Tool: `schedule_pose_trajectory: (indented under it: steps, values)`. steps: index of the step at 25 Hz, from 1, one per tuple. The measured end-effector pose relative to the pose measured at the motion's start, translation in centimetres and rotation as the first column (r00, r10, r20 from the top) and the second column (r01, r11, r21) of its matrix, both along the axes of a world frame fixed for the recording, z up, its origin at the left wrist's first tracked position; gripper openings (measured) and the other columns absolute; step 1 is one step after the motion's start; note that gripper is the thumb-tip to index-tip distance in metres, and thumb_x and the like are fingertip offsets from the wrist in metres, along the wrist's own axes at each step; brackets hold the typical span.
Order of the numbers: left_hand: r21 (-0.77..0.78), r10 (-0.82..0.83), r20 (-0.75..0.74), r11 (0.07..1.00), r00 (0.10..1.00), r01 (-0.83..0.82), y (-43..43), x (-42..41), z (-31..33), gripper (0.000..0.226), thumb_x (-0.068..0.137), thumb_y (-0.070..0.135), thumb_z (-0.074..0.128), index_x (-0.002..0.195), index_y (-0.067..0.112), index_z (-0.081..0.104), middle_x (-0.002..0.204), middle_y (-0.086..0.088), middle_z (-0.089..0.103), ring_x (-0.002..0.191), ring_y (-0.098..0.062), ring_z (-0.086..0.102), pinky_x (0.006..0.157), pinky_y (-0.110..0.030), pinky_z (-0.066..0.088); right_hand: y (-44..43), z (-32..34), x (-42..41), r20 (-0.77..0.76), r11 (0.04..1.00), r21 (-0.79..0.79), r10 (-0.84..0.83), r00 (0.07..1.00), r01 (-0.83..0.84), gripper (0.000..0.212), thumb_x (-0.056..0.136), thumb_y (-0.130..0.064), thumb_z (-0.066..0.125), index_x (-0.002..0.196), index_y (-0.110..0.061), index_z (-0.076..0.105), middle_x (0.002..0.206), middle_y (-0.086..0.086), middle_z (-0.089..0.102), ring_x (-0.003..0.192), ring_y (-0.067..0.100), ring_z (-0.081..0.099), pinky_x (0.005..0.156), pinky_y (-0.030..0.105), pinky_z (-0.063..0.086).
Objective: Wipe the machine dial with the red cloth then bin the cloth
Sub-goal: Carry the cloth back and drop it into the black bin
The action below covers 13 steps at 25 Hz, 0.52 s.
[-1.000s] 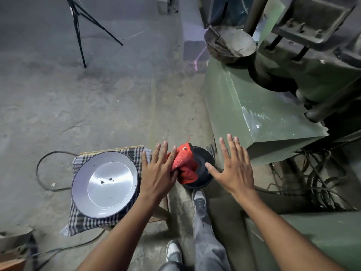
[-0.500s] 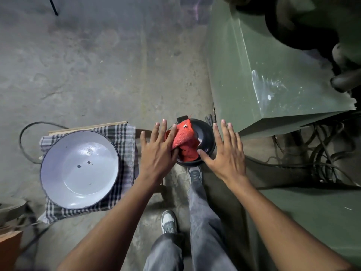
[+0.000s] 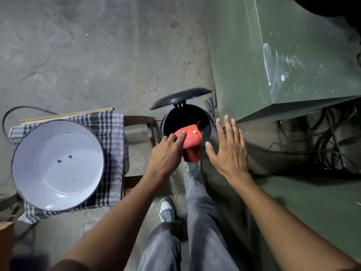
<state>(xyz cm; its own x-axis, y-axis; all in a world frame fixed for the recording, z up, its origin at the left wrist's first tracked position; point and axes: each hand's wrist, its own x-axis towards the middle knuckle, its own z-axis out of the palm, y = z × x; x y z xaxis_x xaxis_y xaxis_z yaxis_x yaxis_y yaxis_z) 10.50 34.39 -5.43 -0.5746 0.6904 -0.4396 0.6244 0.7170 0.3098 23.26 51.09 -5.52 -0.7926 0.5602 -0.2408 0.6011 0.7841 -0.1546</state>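
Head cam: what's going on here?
A person is binning the red cloth. The left hand holds it over the near rim of the black pedal bin, whose lid stands open. The cloth is not released yet. The right hand is open and empty beside the bin. A foot seems to press the pedal.

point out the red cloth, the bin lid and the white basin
red cloth (image 3: pixel 192 136), head view, on its upper fold over the bin opening
bin lid (image 3: pixel 180 97), head view, on the raised lid's top face
white basin (image 3: pixel 56 163), head view, on its bare inner floor
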Motion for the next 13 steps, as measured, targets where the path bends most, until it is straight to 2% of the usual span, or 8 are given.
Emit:
schedule_pose_trajectory:
  steps: [5, 9, 11, 13]
  values:
    - [0.015, -0.007, 0.013, 1.000, 1.000, 0.007, 2.5, 0.0, -2.6, 0.057, 0.101, 0.017, 0.058, 0.156, 0.018, 0.042, 0.129, -0.014, 0.062, 0.107, -0.037, 0.062, 0.072, -0.049, 0.058, 1.2, -1.7, 0.6, 0.020, 1.000, -0.010, 0.002, 1.000, -0.002, 0.085, 0.104, -0.061, 0.038, 0.173, -0.020, 0.012, 0.183, 0.009, 0.005, 0.170, 0.028, 0.006, 0.137, 0.052, 0.015]
    - [0.039, -0.026, -0.031, 0.999, 0.999, 0.027, 4.2, -0.5, -3.3, 0.063, 0.093, 0.013, 0.060, 0.153, 0.016, 0.043, 0.132, -0.014, 0.061, 0.107, -0.037, 0.062, 0.075, -0.049, 0.056, 1.9, -2.6, 0.6, 0.039, 1.000, -0.023, 0.004, 0.999, -0.003, 0.087, 0.103, -0.066, 0.035, 0.173, -0.021, 0.010, 0.183, 0.008, 0.003, 0.170, 0.028, 0.005, 0.138, 0.051, 0.014]
    - [0.039, -0.030, -0.074, 0.999, 0.997, 0.033, 4.7, -0.8, -3.2, 0.063, 0.092, 0.018, 0.049, 0.155, 0.012, 0.042, 0.142, -0.014, 0.059, 0.115, -0.038, 0.061, 0.085, -0.049, 0.055, 2.1, -2.7, 0.4, 0.042, 1.000, -0.015, 0.010, 0.999, -0.009, 0.088, 0.102, -0.067, 0.036, 0.173, -0.021, 0.012, 0.183, 0.008, 0.004, 0.170, 0.028, 0.006, 0.137, 0.052, 0.015]
    - [0.020, -0.029, -0.098, 0.999, 0.995, 0.031, 4.5, -0.9, -2.9, 0.064, 0.096, 0.026, 0.044, 0.158, 0.011, 0.040, 0.159, -0.014, 0.048, 0.136, -0.038, 0.053, 0.102, -0.051, 0.050, 2.3, -2.7, 0.1, 0.041, 1.000, -0.027, 0.010, 0.999, -0.009, 0.089, 0.103, -0.069, 0.037, 0.173, -0.020, 0.011, 0.183, 0.008, 0.003, 0.170, 0.028, 0.005, 0.137, 0.052, 0.014]
